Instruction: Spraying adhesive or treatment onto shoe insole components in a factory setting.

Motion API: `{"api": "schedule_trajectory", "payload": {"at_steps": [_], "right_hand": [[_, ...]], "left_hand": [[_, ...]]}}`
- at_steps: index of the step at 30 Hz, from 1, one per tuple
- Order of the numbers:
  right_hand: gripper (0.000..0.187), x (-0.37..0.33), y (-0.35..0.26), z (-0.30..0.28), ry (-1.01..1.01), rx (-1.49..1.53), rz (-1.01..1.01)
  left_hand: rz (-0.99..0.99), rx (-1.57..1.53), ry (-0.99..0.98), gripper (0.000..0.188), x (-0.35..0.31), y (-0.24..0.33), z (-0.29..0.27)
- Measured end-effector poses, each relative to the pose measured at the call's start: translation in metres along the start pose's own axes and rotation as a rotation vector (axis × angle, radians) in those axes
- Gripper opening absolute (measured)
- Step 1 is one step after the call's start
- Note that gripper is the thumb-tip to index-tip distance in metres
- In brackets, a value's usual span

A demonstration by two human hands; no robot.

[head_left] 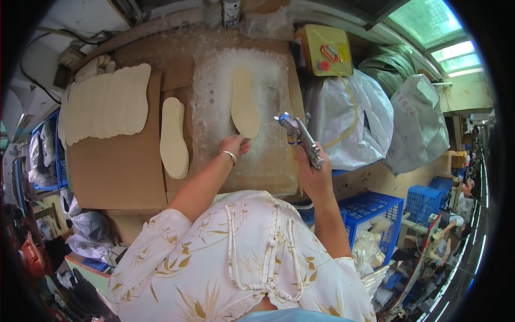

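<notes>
A single cream insole [244,102] lies on a board crusted with whitish residue [212,107]. My left hand [235,145] has its fingers closed at the near end of that insole, at its lower edge. In my right hand [316,172] is a metal spray gun [304,140], raised to the right of the board with its blue-ringed nozzle toward the insole. A yellow hose [351,115] runs from near the gun to a yellow jerrycan [324,51]. Left of the board rests a stack of insoles [174,138].
On brown cardboard [115,174] at the left, several insoles [107,104] lie overlapped in a row. White sacks [351,121] stand at the right, beside the bench. Blue crates [375,214] sit lower right. A can [231,13] stands at the back. Other people are in the distance.
</notes>
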State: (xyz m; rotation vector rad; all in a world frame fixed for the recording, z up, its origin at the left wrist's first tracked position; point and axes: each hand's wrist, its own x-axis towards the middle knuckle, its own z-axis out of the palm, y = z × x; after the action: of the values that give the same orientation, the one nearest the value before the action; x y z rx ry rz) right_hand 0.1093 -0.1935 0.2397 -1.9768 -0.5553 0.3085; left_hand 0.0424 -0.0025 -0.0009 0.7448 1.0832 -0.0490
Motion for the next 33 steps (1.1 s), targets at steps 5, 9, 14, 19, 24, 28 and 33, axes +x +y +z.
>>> {"api": "schedule_trajectory", "payload": {"at_steps": [5, 9, 14, 19, 24, 28, 33], "right_hand": [[0.026, 0.005, 0.0, -0.003, -0.007, -0.017, -0.011], [0.026, -0.005, 0.001, -0.006, -0.042, -0.026, 0.025], [0.025, -0.007, 0.004, -0.01, -0.036, -0.041, 0.017], [0.025, -0.01, -0.001, -0.01, -0.09, 0.005, -0.005], [0.026, -0.007, -0.002, -0.011, -0.086, -0.06, 0.052], [0.026, -0.01, 0.0, -0.008, -0.091, -0.023, 0.023], [0.025, -0.011, 0.001, -0.01, -0.066, -0.02, 0.022]], "left_hand": [[-0.004, -0.001, 0.005, 0.023, -0.003, 0.001, -0.001], [0.007, -0.02, -0.005, 0.022, -0.004, 0.001, 0.0], [0.005, -0.014, -0.003, 0.022, -0.005, 0.0, 0.001], [0.013, -0.015, -0.012, 0.022, -0.003, 0.0, -0.001], [0.005, -0.012, -0.01, 0.022, -0.004, 0.0, 0.001], [0.012, -0.018, -0.01, 0.022, -0.005, 0.002, 0.0], [0.007, -0.019, 0.013, 0.022, -0.006, 0.002, 0.001]]}}
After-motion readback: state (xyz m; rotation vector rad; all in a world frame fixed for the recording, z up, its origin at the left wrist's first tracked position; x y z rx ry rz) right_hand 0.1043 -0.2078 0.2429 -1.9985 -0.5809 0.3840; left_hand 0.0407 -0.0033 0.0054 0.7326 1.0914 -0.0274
